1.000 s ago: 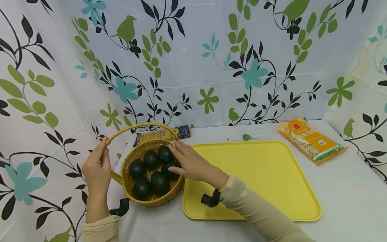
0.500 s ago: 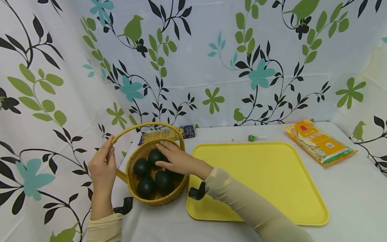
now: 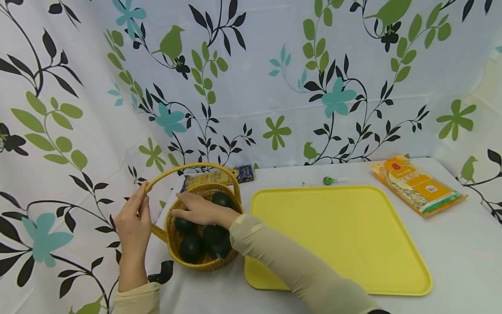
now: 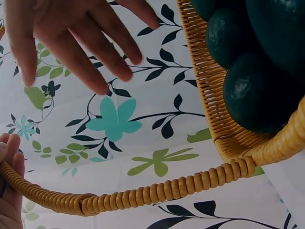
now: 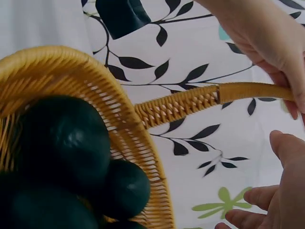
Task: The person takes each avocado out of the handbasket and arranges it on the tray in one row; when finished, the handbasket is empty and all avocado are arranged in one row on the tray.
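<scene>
"How does the left side stand?"

"The left forearm (image 3: 131, 271) rises nearly upright, bare above its pale sleeve (image 3: 136, 300), and the left hand (image 3: 134, 221) points upward, fingers and thumb bent into a pinch"

"And the right?"

"The right arm (image 3: 288, 261) slants in from the lower right, sleeved to the wrist; the right hand (image 3: 201, 211) reaches leftward, fingers extended, thumb held apart"

"Are the hands touching?"

"They're apart, the right fingertips pointing toward the left hand"

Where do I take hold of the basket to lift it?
Probably the top of its handle, from above: it arches over the basket, so the dark round fruit should hang below your grip. The left hand holds the handle's left side; the right hand is over the basket.
</scene>
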Available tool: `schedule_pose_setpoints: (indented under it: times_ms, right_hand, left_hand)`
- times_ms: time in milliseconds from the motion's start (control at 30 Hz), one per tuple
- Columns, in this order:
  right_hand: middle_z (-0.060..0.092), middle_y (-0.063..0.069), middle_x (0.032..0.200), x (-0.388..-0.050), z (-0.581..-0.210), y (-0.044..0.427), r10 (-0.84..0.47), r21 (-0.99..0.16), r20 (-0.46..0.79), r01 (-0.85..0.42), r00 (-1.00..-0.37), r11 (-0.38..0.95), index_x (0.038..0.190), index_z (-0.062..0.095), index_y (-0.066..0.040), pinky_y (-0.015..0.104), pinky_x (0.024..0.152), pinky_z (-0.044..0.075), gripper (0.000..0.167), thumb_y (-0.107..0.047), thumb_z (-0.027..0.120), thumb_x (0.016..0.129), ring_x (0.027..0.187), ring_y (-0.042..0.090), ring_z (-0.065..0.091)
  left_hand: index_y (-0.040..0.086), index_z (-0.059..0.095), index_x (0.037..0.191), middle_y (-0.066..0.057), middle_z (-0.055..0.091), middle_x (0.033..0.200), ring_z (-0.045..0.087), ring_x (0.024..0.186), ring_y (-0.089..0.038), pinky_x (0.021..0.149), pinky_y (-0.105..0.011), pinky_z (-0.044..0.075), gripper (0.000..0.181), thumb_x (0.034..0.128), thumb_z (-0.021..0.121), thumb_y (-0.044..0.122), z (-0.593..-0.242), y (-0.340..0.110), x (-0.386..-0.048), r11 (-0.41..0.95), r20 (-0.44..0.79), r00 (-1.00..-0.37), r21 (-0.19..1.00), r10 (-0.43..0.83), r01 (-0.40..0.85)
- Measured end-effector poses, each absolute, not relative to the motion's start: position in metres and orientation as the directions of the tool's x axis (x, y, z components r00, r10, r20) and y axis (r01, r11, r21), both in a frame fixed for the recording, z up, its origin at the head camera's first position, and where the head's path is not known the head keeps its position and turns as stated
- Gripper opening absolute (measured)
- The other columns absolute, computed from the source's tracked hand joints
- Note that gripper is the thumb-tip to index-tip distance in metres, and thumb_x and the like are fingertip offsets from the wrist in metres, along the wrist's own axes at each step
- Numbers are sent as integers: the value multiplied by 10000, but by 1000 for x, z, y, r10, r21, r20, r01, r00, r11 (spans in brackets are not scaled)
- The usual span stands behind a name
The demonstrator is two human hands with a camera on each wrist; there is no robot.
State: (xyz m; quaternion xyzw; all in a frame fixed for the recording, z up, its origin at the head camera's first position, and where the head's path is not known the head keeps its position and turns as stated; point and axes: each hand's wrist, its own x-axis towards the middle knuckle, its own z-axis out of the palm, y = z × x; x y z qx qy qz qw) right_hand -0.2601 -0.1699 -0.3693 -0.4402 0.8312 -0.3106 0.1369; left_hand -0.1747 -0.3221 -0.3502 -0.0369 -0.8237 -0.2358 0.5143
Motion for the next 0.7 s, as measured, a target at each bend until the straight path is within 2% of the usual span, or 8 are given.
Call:
schedule_pose_setpoints:
  times_ms: [167, 467, 600, 700]
  right_hand:
    - [259, 50, 1564, -259, -382, -187, -816, -638, 21, -637, -577, 434, 1506, 201, -81, 282, 1174, 221, 660, -465, 363, 995, 1440, 158, 245]
    - [247, 13, 1569, -257, -403, -196, -762, -583, -120, -576, -636, 573, 1511, 203, -128, 281, 1170, 230, 687, -500, 405, 970, 1444, 139, 231]
    - [251, 23, 1568, -258, -410, -198, -764, -561, -128, -589, -633, 582, 1509, 211, -127, 286, 1169, 235, 695, -489, 440, 961, 1444, 147, 233]
    - [253, 21, 1566, -260, -413, -202, -766, -529, -116, -613, -633, 587, 1505, 224, -130, 283, 1167, 240, 694, -478, 464, 955, 1441, 144, 240]
  left_hand:
    - [137, 626, 1249, -216, 699, 1023, 379, 745, 108, 630, -55, 293, 428, 876, 582, -67, -350, -322, -173, 894, 864, -472, 341, -176, 291]
    - [107, 619, 1251, -209, 697, 1041, 425, 814, 140, 656, -13, 304, 405, 880, 585, -53, -351, -325, -174, 907, 860, -483, 324, -164, 268]
    - [104, 629, 1239, -211, 698, 1029, 526, 760, -39, 656, -8, 303, 415, 865, 595, -73, -351, -324, -174, 914, 869, -467, 313, -165, 259]
    - [111, 634, 1234, -215, 699, 1016, 543, 725, -179, 655, -6, 306, 430, 854, 601, -88, -351, -322, -175, 913, 877, -450, 308, -165, 267]
